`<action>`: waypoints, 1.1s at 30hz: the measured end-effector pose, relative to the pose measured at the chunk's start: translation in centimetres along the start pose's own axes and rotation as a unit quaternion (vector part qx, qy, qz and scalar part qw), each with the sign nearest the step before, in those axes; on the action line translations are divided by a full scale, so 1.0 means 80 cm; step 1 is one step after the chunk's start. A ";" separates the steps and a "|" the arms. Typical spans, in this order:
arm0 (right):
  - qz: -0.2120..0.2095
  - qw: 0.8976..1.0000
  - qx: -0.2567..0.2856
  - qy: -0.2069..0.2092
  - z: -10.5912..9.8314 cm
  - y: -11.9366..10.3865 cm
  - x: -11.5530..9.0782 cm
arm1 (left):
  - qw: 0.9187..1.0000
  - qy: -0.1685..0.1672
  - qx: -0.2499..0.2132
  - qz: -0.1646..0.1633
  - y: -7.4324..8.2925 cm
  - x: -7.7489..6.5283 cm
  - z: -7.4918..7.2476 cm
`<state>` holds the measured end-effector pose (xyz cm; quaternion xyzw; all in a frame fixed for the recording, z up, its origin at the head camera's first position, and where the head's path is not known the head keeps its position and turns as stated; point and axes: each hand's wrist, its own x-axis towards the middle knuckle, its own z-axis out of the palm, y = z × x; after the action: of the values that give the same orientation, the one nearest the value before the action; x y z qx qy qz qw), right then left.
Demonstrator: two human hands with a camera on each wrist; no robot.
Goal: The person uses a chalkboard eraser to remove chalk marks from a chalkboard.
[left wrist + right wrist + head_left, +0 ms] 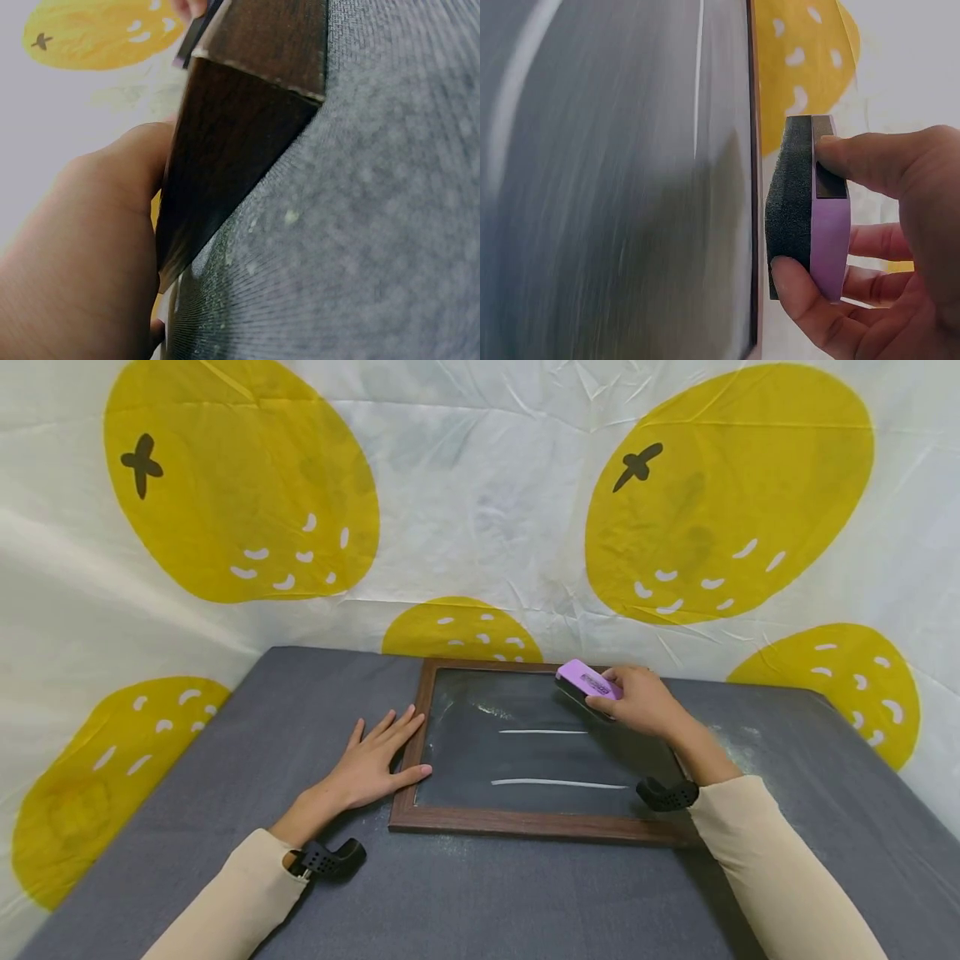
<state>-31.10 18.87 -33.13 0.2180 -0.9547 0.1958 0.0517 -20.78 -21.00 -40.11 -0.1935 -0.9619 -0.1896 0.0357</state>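
A small chalkboard [459,752] with a brown wooden frame [525,822] lies on the grey cloth. Two white chalk lines run across it, a nearer line [558,783] and a farther line [542,732], and pale smudges show near its far left. My left hand [371,772] rests with fingers spread at the frame's left side, thumb reaching over the wood. At the far right of the board my right hand [641,702] grips a purple chalkboard eraser [587,680]. In the right wrist view the eraser's black felt [789,206] faces the board, with a gap between them.
Grey cloth [510,902] covers the table, with chalk dust [738,747] right of the board. A white curtain [480,510] with yellow fruit prints hangs behind and at both sides. Black wrist straps [330,860] sit below both cream sleeves [780,860].
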 end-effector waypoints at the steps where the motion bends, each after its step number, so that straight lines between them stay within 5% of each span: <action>1: 0.003 1.000 -0.002 0.000 -0.003 0.005 -0.006 | 1.000 0.000 0.001 0.000 0.000 0.000 0.000; 9: 0.024 1.000 -0.016 -0.001 -0.012 0.031 -0.036 | 1.000 0.001 0.005 0.000 -0.001 0.001 0.001; 21: 0.036 0.999 -0.006 -0.022 0.000 0.038 -0.043 | 1.000 -0.001 0.006 0.002 0.000 0.001 0.002; 33: 0.049 0.993 0.103 -0.041 0.008 0.036 -0.042 | 1.000 -0.007 0.003 -0.003 0.000 0.001 0.001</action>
<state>-29.34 22.39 -35.34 0.1827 -0.9403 0.2866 -0.0197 -20.88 -20.95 -40.16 -0.1918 -0.9632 -0.1858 0.0292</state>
